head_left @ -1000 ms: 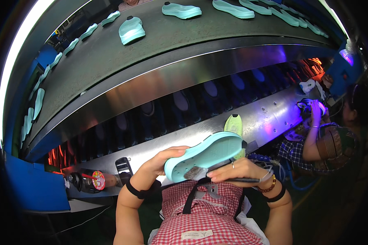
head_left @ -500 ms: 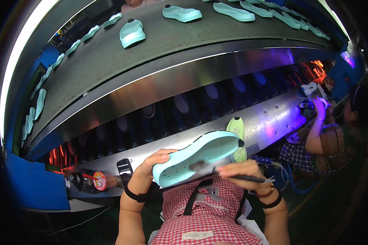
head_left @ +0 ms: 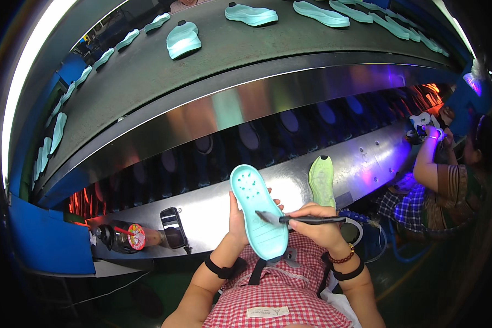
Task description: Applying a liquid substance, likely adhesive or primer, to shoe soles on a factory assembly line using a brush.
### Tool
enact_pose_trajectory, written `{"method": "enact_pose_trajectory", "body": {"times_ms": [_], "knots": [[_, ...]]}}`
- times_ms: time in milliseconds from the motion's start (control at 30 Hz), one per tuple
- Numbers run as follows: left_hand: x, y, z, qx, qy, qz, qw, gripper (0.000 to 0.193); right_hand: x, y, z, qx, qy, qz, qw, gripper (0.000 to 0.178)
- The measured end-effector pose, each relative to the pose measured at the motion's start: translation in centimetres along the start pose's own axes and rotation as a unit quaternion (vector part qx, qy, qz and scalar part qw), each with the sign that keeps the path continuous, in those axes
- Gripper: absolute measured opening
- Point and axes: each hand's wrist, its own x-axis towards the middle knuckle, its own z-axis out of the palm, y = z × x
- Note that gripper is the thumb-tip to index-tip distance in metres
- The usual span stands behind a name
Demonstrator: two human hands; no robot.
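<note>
A turquoise shoe sole [head_left: 251, 201] is held before my apron, its hollow inner face toward me and the end with several small holes pointing away. My left hand [head_left: 236, 221] grips it from beneath, thumb on the left side and fingertips showing past the right edge. In my right hand [head_left: 321, 232] is a brush [head_left: 314, 220] with a black handle and dark bristles. The bristles lie on the middle of the sole's inner face. Just beyond my right hand, a light green sole [head_left: 321, 180] rests on the metal ledge.
Across the metal ledge [head_left: 208, 205] runs a dark slot with sole shapes inside. A phone [head_left: 173, 227] and a dark bottle [head_left: 110, 236] lie on the left. Above, a conveyor belt [head_left: 142, 76] carries several turquoise soles. At the right, a co-worker [head_left: 440, 169] handles a shoe part.
The sole has turned from lying slanted sideways to pointing away from me, its inner face now in full view. My left hand has shifted right and under it; the brush now shows its bristles.
</note>
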Motion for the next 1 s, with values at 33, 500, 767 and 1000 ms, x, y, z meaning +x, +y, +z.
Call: {"method": "enact_pose_trajectory", "body": {"times_ms": [33,500,767,1000], "knots": [[0.1,-0.2,0.7,-0.001,0.000,-0.001,1.000,0.096,0.5,0.1,0.3,-0.001,0.001,0.001,1.000,0.018],[-0.2,0.5,3.6,0.047,0.047,0.113,0.991,0.090,0.6,-3.5,0.2,-0.130,-0.064,-0.157,0.977,0.023],[0.1,1.0,4.7,0.037,0.056,0.169,0.983,0.087,0.2,-3.6,1.5,-0.018,-0.104,-0.147,0.984,0.021],[0.1,2.7,3.8,0.068,-0.030,0.196,0.978,0.085,-0.6,-2.5,0.1,0.035,-0.169,-0.098,0.980,0.023]]}}
